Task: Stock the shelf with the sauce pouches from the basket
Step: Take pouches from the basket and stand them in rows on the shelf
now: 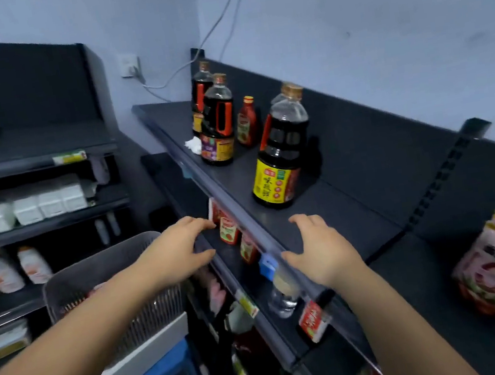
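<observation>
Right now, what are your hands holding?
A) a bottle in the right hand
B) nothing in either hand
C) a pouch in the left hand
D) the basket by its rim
B: the left hand, above the basket, and the right hand both show spread fingers with nothing between them.

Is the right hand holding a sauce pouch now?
No, the right hand holds nothing; its fingers are spread above the top shelf.
</observation>
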`<state>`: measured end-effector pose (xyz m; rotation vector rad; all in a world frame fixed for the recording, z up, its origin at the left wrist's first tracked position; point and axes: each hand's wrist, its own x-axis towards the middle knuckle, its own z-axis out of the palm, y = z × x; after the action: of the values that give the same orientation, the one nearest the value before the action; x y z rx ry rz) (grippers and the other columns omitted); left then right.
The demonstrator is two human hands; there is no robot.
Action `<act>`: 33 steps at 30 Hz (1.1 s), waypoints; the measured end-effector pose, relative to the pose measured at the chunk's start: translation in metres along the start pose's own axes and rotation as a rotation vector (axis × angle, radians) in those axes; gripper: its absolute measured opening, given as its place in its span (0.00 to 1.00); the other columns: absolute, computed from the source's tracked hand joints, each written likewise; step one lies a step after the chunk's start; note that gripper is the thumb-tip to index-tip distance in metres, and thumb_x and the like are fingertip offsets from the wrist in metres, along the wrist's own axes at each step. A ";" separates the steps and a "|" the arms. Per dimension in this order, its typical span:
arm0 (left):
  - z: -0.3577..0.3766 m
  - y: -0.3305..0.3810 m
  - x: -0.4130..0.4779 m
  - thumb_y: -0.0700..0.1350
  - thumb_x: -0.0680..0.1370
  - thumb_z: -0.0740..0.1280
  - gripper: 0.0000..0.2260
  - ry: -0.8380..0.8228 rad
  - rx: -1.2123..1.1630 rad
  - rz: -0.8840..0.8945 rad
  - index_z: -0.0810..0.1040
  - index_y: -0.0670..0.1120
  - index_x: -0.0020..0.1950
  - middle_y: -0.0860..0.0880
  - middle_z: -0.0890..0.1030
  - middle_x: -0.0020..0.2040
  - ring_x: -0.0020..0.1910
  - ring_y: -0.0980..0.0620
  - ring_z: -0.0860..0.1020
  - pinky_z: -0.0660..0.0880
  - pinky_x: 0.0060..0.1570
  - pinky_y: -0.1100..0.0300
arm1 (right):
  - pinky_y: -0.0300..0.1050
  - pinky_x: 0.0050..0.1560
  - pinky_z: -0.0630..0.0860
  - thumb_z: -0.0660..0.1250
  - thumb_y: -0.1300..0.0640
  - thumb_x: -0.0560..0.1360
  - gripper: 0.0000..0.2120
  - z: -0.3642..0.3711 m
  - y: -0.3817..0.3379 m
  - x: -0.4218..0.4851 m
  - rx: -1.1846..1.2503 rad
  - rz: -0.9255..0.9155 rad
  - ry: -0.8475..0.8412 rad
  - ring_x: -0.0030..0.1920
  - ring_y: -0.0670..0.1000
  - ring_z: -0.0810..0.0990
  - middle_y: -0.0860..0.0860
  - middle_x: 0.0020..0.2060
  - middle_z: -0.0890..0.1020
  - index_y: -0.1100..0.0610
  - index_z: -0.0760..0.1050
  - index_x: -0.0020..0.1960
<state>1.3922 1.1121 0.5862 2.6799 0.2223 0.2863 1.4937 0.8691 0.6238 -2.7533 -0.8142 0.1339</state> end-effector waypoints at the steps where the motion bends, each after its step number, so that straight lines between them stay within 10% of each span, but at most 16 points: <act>1: -0.007 -0.021 0.000 0.50 0.75 0.71 0.23 0.005 -0.005 -0.032 0.72 0.50 0.69 0.49 0.75 0.64 0.63 0.51 0.75 0.67 0.61 0.63 | 0.54 0.61 0.73 0.66 0.46 0.77 0.31 0.006 -0.018 0.011 -0.006 -0.030 0.003 0.66 0.59 0.70 0.51 0.72 0.65 0.49 0.58 0.76; 14: -0.035 -0.260 -0.016 0.52 0.74 0.71 0.27 -0.125 -0.041 -0.377 0.70 0.47 0.71 0.44 0.77 0.63 0.63 0.45 0.75 0.70 0.62 0.58 | 0.53 0.56 0.77 0.67 0.46 0.76 0.28 0.133 -0.187 0.141 0.024 -0.168 -0.088 0.62 0.58 0.76 0.53 0.66 0.72 0.52 0.63 0.72; 33: 0.137 -0.400 0.006 0.55 0.78 0.66 0.31 -0.259 -0.412 -1.045 0.62 0.44 0.76 0.39 0.68 0.73 0.69 0.40 0.70 0.69 0.67 0.49 | 0.52 0.55 0.78 0.65 0.44 0.78 0.22 0.369 -0.234 0.310 -0.137 -0.416 -0.662 0.61 0.59 0.77 0.54 0.68 0.73 0.54 0.69 0.67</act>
<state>1.3856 1.4158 0.2916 1.8497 1.2437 -0.3079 1.5714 1.3112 0.3308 -2.5892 -1.5836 0.9649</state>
